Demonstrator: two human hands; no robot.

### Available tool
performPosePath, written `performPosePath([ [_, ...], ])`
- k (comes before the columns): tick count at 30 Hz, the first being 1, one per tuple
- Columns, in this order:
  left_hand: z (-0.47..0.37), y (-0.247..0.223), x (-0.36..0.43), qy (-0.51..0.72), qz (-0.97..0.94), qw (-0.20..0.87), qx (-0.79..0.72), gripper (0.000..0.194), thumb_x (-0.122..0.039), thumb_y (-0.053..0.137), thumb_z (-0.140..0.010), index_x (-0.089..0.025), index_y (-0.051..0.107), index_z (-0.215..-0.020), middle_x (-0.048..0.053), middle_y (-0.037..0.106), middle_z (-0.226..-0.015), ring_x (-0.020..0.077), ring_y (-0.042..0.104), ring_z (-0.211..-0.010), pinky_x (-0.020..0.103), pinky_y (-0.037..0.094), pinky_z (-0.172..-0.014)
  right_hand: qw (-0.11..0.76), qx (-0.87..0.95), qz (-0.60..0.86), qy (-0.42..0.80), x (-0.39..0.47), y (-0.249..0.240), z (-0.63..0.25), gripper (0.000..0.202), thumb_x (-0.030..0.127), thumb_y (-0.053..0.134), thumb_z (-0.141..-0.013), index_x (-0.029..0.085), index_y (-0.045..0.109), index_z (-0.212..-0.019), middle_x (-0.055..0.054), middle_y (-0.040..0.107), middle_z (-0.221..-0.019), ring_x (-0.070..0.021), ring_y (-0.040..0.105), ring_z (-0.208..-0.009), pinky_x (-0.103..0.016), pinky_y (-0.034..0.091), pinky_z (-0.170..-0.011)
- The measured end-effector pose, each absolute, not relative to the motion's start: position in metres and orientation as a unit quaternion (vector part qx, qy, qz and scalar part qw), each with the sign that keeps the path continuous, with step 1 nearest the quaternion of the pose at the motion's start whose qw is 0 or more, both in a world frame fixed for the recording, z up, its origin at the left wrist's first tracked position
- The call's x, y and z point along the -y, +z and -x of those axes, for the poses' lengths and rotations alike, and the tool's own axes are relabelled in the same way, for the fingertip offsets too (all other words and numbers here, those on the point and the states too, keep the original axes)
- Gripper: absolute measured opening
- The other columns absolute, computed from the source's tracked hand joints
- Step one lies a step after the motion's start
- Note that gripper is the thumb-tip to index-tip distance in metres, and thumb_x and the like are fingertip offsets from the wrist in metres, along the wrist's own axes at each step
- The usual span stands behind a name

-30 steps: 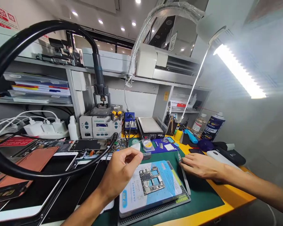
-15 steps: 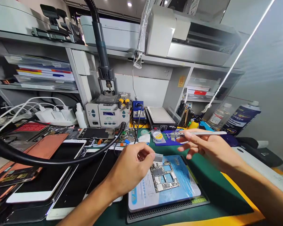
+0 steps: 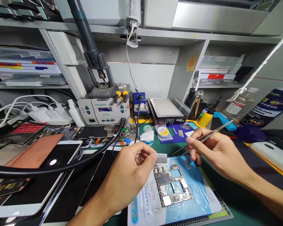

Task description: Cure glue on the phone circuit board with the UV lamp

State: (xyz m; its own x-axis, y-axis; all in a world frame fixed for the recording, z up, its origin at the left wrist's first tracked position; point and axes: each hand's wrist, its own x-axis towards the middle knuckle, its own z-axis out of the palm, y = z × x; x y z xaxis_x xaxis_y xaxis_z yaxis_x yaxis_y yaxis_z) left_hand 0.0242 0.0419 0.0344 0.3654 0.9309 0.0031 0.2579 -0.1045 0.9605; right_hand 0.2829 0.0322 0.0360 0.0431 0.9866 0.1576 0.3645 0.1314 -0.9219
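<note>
My left hand (image 3: 134, 172) pinches a small silvery metal plate (image 3: 161, 158) between thumb and forefinger, just above the top edge of a circuit board. That board (image 3: 172, 185), with cut-out openings, lies on a blue and white pad (image 3: 202, 201). My right hand (image 3: 209, 150) is closed around slim metal tweezers (image 3: 206, 137). Their tips point left and down, a little to the right of the metal plate, and appear slightly apart with nothing visible between them.
Phones with dark screens (image 3: 37, 179) lie at the left under a thick black hose (image 3: 61, 169). Behind stand a soldering station (image 3: 105, 110), a flat heating plate (image 3: 166, 108), a round tin (image 3: 163, 131) and a yellow bottle (image 3: 205, 119).
The tweezers in my right hand have turned from nearly level to slanting, their tips now lower and near the metal plate. The camera view has moved closer to the bench.
</note>
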Motion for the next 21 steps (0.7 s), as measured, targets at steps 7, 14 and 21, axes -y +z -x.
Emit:
performPosePath([
  [7,-0.023,0.038,-0.041,0.346,-0.653,0.498,-0.453,0.027,-0.045,0.066,-0.091,-0.019,0.071,-0.084,-0.001,0.064,-0.073,0.0124,0.058,-0.068,0.022,0.047,-0.062,0.443,0.592,0.553,0.384,-0.026,0.044,-0.289,0.047,0.064,0.087,-0.081,0.021,0.083,-0.064,-0.008,0.076,-0.058,-0.0198,0.066,-0.043,-0.03,0.058,-0.042],
  [14,-0.03,0.027,-0.044,0.339,-0.672,0.457,-0.474,0.027,-0.046,0.062,-0.096,-0.022,0.073,-0.092,-0.001,0.062,-0.073,0.0128,0.053,-0.066,0.022,0.044,-0.055,0.49,0.512,0.526,0.471,-0.025,0.029,-0.293,0.035,0.05,0.093,-0.081,0.024,0.08,-0.098,-0.005,0.081,-0.073,-0.0234,0.076,-0.057,-0.029,0.061,-0.048],
  [21,-0.038,0.016,-0.048,0.326,-0.693,0.419,-0.488,0.026,-0.045,0.059,-0.1,-0.025,0.076,-0.103,-0.002,0.066,-0.077,0.0128,0.054,-0.067,0.025,0.041,-0.057,0.474,0.543,0.52,0.459,-0.019,0.026,-0.281,0.029,0.048,0.093,-0.081,0.024,0.078,-0.089,-0.002,0.077,-0.066,-0.0203,0.073,-0.055,-0.027,0.061,-0.055],
])
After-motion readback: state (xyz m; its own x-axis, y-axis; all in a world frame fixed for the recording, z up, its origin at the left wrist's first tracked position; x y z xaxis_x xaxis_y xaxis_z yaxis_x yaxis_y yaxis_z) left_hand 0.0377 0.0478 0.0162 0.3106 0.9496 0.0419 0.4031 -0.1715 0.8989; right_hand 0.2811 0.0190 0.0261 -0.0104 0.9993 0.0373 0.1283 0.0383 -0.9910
